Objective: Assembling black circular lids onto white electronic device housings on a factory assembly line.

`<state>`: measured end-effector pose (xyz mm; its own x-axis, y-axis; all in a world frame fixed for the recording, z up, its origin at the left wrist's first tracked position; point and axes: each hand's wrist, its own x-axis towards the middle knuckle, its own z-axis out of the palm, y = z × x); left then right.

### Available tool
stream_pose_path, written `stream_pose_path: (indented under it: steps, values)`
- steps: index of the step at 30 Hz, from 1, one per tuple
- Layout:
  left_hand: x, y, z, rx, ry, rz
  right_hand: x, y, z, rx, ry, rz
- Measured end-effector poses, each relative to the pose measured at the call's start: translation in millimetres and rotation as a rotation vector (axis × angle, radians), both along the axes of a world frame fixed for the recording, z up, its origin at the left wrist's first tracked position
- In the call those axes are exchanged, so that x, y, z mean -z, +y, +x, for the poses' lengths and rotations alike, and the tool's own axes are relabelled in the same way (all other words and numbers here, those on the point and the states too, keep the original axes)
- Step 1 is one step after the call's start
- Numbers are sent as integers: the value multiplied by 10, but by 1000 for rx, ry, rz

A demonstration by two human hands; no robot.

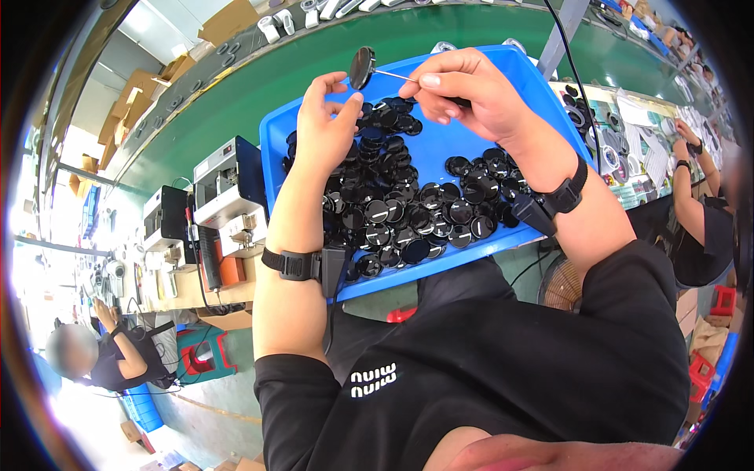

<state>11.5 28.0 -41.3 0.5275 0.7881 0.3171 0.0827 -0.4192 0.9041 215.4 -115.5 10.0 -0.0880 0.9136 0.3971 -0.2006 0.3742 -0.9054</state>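
Observation:
At the far side of a blue tray (269,149), my left hand (323,129) has its thumb and fingertips at the edge of a round black disc (362,68), which is tilted up on its side. My right hand (471,90) grips a thin metal-shafted tool (393,76), with a dark handle partly hidden in the palm. The shaft's tip reaches the disc's right-hand face. Below both hands, many glossy black discs (377,210) lie in loose heaps in the tray, some with a small pale mark.
A green conveyor belt (236,102) runs behind the tray, with white parts (287,22) beyond it. Boxy machines (228,184) stand at the left. A black cable (577,78) hangs at the right, near a bench of parts. Other people work at both sides.

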Motion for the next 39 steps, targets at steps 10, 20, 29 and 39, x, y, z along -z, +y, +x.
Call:
stream_pose_path:
  steps: [10, 20, 29, 39]
  values:
    - [-21, -1, 1, 1, 15, -2, 61, 14, -18, -122, 193, 107]
    - [-17, -11, 11, 14, 41, -2, 8, -32, -17, -154, 160, 171]
    - [-11, -6, 5, 15, 46, -11, -35, -54, -3, -124, 229, 161]
    - [24, 18, 10, 13, 37, -3, -53, -85, 27, 8, 97, 132]
